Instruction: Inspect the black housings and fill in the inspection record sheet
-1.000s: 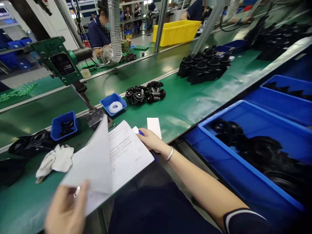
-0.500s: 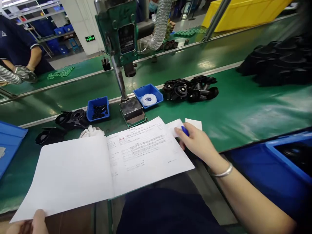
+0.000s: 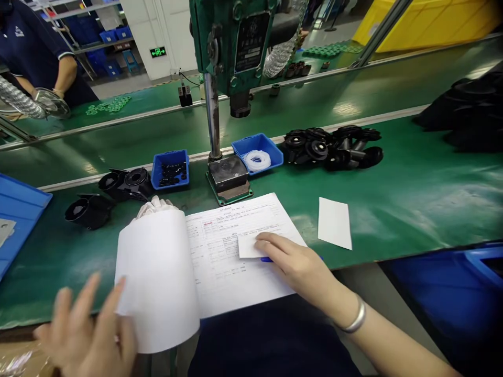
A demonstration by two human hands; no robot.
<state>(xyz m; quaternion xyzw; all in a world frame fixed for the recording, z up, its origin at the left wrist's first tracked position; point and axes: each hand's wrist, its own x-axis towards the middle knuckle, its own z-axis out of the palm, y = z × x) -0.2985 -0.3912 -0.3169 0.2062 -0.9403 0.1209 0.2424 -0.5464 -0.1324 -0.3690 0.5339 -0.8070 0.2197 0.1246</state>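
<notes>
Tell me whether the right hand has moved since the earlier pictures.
Yes. The right hand has slid left onto the printed page, away from the loose white slip on the bench.

Printed document (image 3: 231,251) lies open on the green bench, directly in front of the press base (image 3: 229,177). Right hand (image 3: 296,262) rests flat on its printed page, over a blue pen (image 3: 269,259) and touching a small paper slip (image 3: 249,246). Left hand (image 3: 88,335), blurred, fingers spread, meets the curled blank page (image 3: 157,283). A white card (image 3: 334,223) lies right of the document.
</notes>
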